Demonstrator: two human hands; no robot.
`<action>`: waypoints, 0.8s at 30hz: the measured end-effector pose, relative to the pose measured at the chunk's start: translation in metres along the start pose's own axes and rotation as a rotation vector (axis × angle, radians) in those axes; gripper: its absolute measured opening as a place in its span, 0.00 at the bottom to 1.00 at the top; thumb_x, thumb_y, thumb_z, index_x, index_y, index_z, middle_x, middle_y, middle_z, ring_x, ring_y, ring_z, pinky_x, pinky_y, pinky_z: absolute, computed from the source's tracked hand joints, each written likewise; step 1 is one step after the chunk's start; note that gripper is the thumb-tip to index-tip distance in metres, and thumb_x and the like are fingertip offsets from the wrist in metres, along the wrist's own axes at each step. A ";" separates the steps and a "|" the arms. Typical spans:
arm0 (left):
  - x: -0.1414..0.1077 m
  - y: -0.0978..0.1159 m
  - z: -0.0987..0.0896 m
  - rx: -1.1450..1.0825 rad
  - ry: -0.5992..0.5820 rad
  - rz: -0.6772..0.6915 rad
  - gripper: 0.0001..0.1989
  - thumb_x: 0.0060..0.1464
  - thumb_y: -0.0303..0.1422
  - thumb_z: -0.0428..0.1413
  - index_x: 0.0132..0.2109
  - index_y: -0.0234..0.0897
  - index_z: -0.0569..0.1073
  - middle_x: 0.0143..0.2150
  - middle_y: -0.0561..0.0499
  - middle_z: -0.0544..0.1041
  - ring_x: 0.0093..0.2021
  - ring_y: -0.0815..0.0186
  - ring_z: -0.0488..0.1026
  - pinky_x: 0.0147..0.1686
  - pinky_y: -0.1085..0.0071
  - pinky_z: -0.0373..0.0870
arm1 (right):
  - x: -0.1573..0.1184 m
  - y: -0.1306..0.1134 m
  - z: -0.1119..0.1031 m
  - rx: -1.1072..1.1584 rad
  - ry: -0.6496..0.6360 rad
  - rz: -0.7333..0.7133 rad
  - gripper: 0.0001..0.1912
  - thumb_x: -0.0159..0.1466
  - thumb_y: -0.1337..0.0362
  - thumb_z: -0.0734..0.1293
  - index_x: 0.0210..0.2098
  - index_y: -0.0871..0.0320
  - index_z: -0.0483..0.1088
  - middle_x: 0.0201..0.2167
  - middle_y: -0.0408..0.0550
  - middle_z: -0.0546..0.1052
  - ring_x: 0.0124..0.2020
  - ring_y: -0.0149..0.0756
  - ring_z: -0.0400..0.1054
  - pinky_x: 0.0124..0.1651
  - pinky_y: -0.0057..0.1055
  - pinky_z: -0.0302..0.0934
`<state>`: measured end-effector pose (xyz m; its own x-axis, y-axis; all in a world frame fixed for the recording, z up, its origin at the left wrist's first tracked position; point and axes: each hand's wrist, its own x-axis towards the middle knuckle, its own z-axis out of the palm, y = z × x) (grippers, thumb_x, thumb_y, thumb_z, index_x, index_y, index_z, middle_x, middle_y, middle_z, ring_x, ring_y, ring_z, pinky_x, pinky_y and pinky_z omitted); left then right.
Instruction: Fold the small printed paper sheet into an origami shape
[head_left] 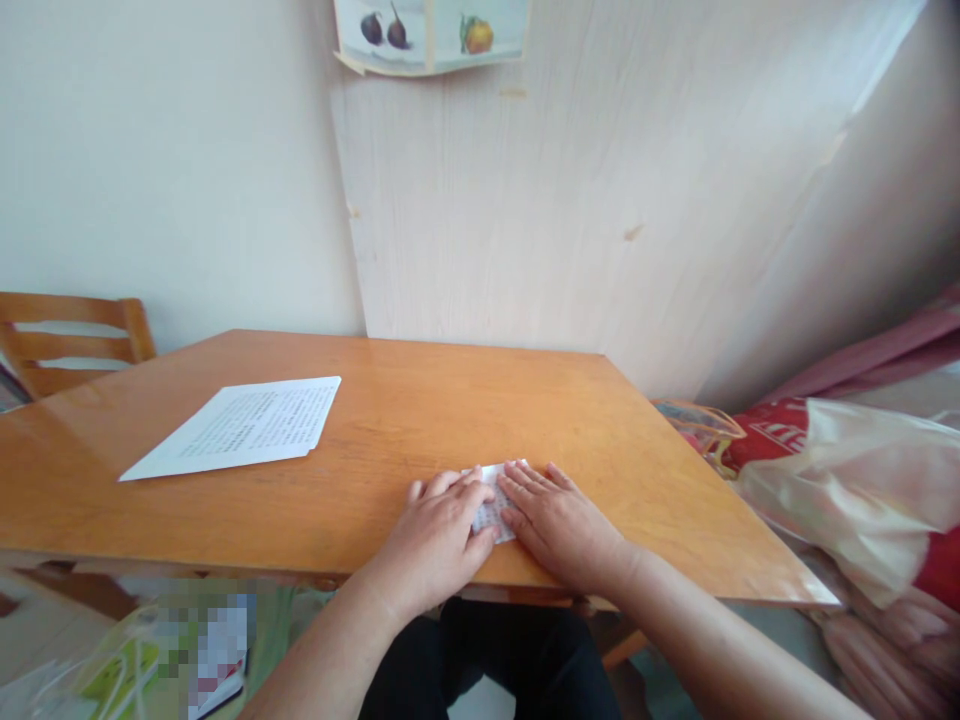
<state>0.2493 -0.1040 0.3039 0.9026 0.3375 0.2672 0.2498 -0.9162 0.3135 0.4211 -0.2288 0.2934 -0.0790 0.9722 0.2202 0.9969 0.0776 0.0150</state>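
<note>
A small folded piece of printed white paper lies near the front edge of the wooden table, between and partly under my two hands. My left hand rests on its left side, fingers somewhat bent and apart. On its right side my right hand lies flat with the fingers stretched out. Both hands press on the paper from above, and neither is wrapped round it. The hands cover its left and right edges.
A stack of printed sheets lies on the table's left part. A wooden chair stands at the far left. Plastic bags are piled beyond the right edge, and more bags sit below at the left. A wall bounds the back.
</note>
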 end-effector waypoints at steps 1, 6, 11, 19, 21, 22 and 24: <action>0.000 0.000 0.000 0.003 -0.003 -0.002 0.16 0.61 0.36 0.55 0.55 0.45 0.71 0.64 0.45 0.71 0.63 0.51 0.64 0.58 0.50 0.61 | -0.002 0.000 -0.001 -0.009 -0.013 0.010 0.22 0.74 0.61 0.53 0.63 0.59 0.66 0.65 0.59 0.66 0.68 0.54 0.56 0.66 0.59 0.50; -0.001 0.001 -0.001 0.029 -0.001 -0.018 0.16 0.61 0.37 0.56 0.55 0.43 0.71 0.62 0.44 0.72 0.62 0.50 0.66 0.57 0.50 0.62 | -0.009 0.005 -0.008 0.033 -0.035 0.140 0.26 0.74 0.55 0.54 0.67 0.61 0.60 0.67 0.60 0.64 0.68 0.54 0.55 0.67 0.62 0.46; -0.001 0.000 0.000 0.017 0.004 -0.043 0.21 0.59 0.37 0.57 0.59 0.41 0.69 0.62 0.41 0.72 0.62 0.50 0.65 0.57 0.50 0.61 | -0.018 0.012 -0.006 0.020 -0.036 0.172 0.29 0.74 0.54 0.53 0.70 0.59 0.55 0.69 0.58 0.61 0.71 0.60 0.47 0.66 0.67 0.44; 0.000 -0.003 0.002 0.035 -0.026 -0.042 0.22 0.61 0.40 0.55 0.60 0.42 0.67 0.64 0.44 0.71 0.65 0.50 0.62 0.59 0.50 0.57 | -0.026 0.018 -0.009 0.009 -0.073 0.277 0.28 0.73 0.57 0.55 0.70 0.57 0.56 0.70 0.53 0.58 0.72 0.61 0.44 0.66 0.68 0.42; 0.000 -0.004 0.002 0.035 -0.030 -0.048 0.24 0.61 0.41 0.54 0.62 0.42 0.66 0.63 0.44 0.72 0.65 0.51 0.62 0.60 0.52 0.57 | -0.029 0.023 -0.011 0.013 -0.085 0.308 0.27 0.73 0.57 0.55 0.69 0.58 0.58 0.70 0.54 0.58 0.72 0.60 0.43 0.67 0.68 0.42; 0.000 -0.004 0.002 0.037 -0.031 -0.051 0.24 0.61 0.42 0.54 0.62 0.42 0.66 0.63 0.44 0.72 0.65 0.52 0.62 0.60 0.52 0.56 | -0.030 0.026 -0.012 0.018 -0.084 0.326 0.27 0.73 0.57 0.55 0.68 0.59 0.59 0.70 0.55 0.58 0.72 0.58 0.44 0.67 0.67 0.42; 0.000 -0.004 0.003 0.046 -0.034 -0.055 0.23 0.61 0.42 0.54 0.61 0.42 0.67 0.64 0.44 0.70 0.66 0.52 0.60 0.61 0.52 0.55 | -0.033 0.028 -0.015 0.027 -0.056 0.374 0.27 0.73 0.57 0.55 0.67 0.61 0.61 0.69 0.57 0.60 0.72 0.56 0.45 0.68 0.64 0.42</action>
<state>0.2496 -0.1009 0.3004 0.8983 0.3809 0.2190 0.3146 -0.9055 0.2848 0.4521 -0.2623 0.3008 0.2893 0.9451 0.1522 0.9566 -0.2796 -0.0822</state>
